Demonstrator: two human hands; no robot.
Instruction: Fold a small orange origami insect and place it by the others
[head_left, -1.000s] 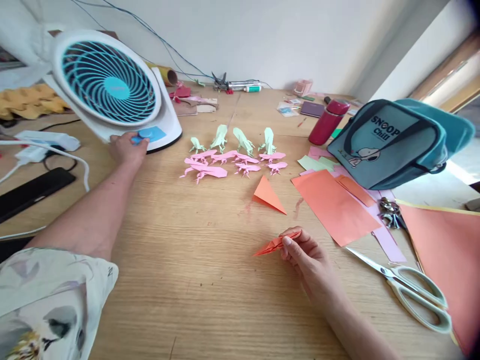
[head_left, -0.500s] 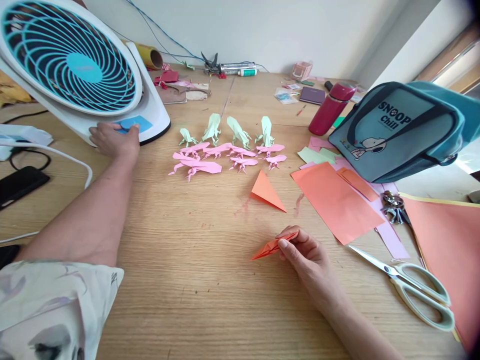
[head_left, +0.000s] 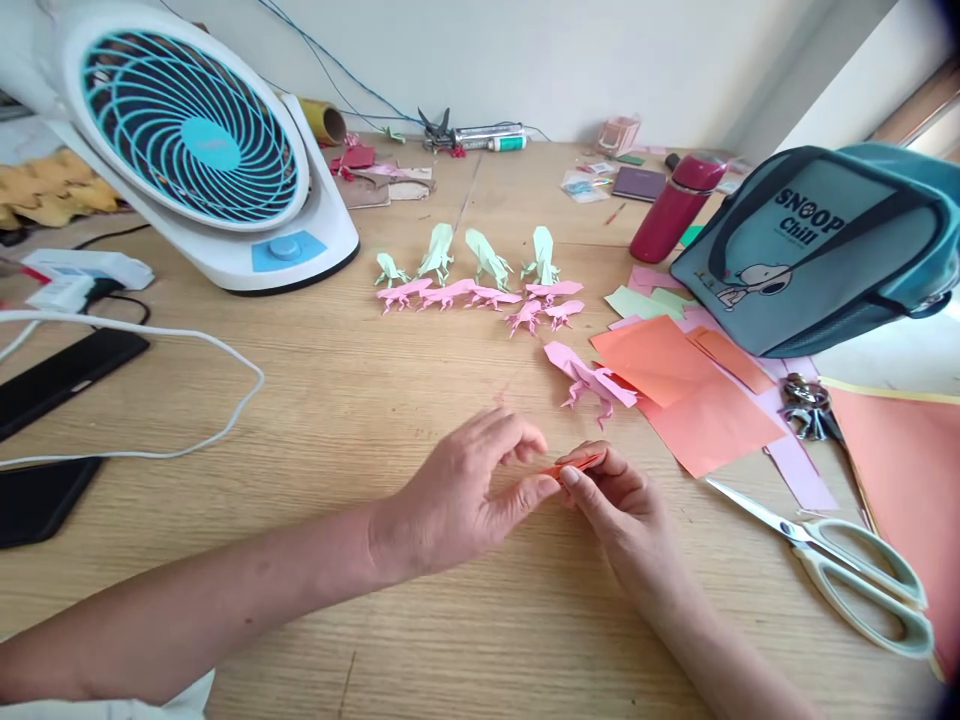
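A small folded piece of orange paper (head_left: 576, 466) is pinched between the thumb and fingers of my right hand (head_left: 626, 510). My left hand (head_left: 476, 490) is beside it, thumb tip at the paper's left end and the other fingers apart, curved above. Beyond my hands, a larger pink origami figure (head_left: 589, 383) with thin legs touches the edge of an orange sheet (head_left: 675, 385). Farther back, several smaller pink origami figures (head_left: 448, 292) stand before a row of pale green origami figures (head_left: 487, 257).
A white fan (head_left: 330, 225) with a blue knob panel stands at the back left, near phones (head_left: 71, 375) and a white cable (head_left: 251, 400). Scissors (head_left: 795, 530) lie right of my right hand. Behind them are a teal bag (head_left: 795, 260) and a red bottle (head_left: 671, 215).
My left hand has left the fan's knob and come to the orange paper in my right hand. The larger pink figure has shifted right; the orange folded triangle has left the middle of the table.
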